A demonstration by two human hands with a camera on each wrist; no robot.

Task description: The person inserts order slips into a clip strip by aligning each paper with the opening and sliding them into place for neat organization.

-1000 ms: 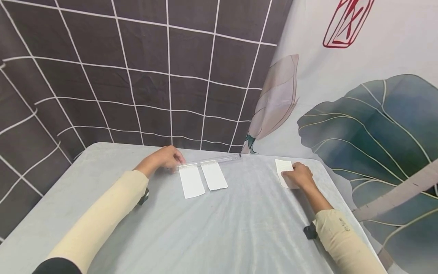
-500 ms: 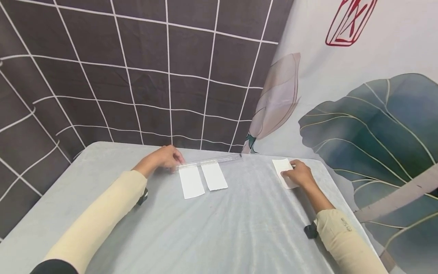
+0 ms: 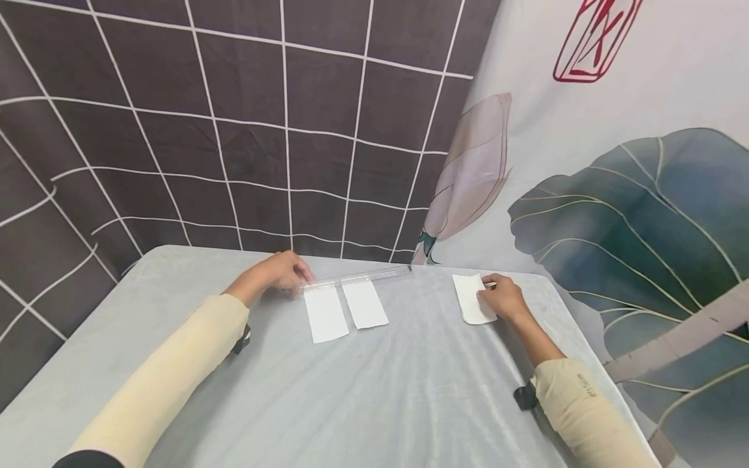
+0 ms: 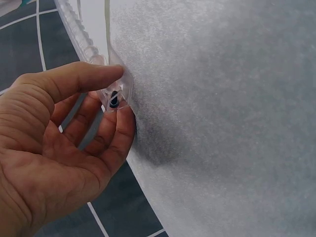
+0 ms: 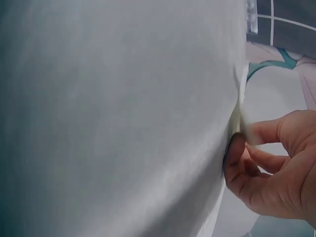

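My left hand (image 3: pixel 281 270) pinches the left end of a long clear plastic strip (image 3: pixel 380 273) near the table's back edge. In the left wrist view, thumb and fingers of the left hand (image 4: pixel 74 118) close around the strip's clear end (image 4: pixel 126 91), which has a small dark piece inside. Two white paper pieces, a left one (image 3: pixel 326 315) and a right one (image 3: pixel 365 304), lie side by side with their top edges at the strip. Farther right, my right hand (image 3: pixel 504 298) pinches a third white paper piece (image 3: pixel 468 299) by its right side. The right wrist view shows that paper edge-on, blurred.
A pale grey cloth with folds covers the table (image 3: pixel 374 403). Behind it hangs a dark curtain with a white grid (image 3: pixel 322 156). At the right, a pale backdrop printed with large leaves (image 3: pixel 643 208) meets the table's edge.
My right hand has moved a little to the left, carrying its paper toward the other two. The left hand, the strip and the two papers beside it stay in place.
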